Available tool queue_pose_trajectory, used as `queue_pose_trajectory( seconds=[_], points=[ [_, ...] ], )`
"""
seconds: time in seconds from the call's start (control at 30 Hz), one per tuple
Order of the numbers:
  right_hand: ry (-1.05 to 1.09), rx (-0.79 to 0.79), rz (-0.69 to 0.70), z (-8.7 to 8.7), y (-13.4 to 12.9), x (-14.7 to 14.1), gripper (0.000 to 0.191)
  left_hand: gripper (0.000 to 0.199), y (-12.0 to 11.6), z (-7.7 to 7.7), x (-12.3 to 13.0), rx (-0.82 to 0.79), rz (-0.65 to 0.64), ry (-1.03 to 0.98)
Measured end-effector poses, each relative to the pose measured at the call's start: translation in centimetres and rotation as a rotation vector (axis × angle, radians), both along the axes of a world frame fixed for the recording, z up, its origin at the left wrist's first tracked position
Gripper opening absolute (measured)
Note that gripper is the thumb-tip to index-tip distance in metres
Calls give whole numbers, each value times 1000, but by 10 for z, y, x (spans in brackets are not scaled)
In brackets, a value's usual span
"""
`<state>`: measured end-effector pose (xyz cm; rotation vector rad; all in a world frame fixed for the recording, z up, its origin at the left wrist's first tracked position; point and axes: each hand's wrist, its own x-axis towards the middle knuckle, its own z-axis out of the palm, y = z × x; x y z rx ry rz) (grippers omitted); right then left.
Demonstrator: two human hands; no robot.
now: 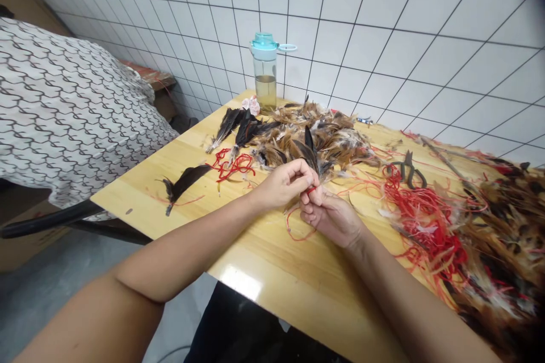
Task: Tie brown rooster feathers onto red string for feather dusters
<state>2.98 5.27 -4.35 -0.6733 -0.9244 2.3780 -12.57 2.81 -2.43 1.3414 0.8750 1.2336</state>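
My left hand (286,182) and my right hand (334,216) meet over the table, fingertips closed together in a pinch. Dark feathers (310,144) rise just beyond my fingers, and their lower ends are hidden by the hands. A bit of red string (312,189) shows between the fingertips, at the feathers' base. Below the hands a loose loop of red string (293,235) hangs against the tabletop. Directly behind them lies a heap of brown and black feathers (336,133). Which fingers bear on the string and which on the feathers is partly hidden.
Black-handled scissors (409,173) lie right of my hands, beside a tangle of red string (426,221) and a larger feather pile (511,227). A water bottle (264,71) stands near the tiled wall. Dark feathers (187,181) lie left; a person in patterned clothing (76,108) sits there.
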Motion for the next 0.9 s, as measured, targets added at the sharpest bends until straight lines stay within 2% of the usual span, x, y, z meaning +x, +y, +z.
queue_pose_trajectory(
  seconds=[0.27, 0.37, 0.53, 0.7, 0.77, 0.9],
  points=[
    [7, 55, -17, -3, 2, 2, 28, 22, -1, 2, -5, -38, -82, 0],
    [28, 70, -10, -5, 2, 2, 28, 18, -1, 3, -5, 38, -73, 57],
    [43, 153, 35, -8, 2, 3, 32, 15, -1, 5, -7, 257, -13, 211],
    [37, 220, 98, -10, 3, 4, 40, 14, 1, 9, -13, 343, -17, 333],
    [14, 224, 102, -11, 3, 4, 39, 13, 2, 9, -14, 309, -40, 319],
    [-27, 162, 78, -12, 5, 4, 35, 15, 1, 6, -14, 135, -120, 188]
  ],
)
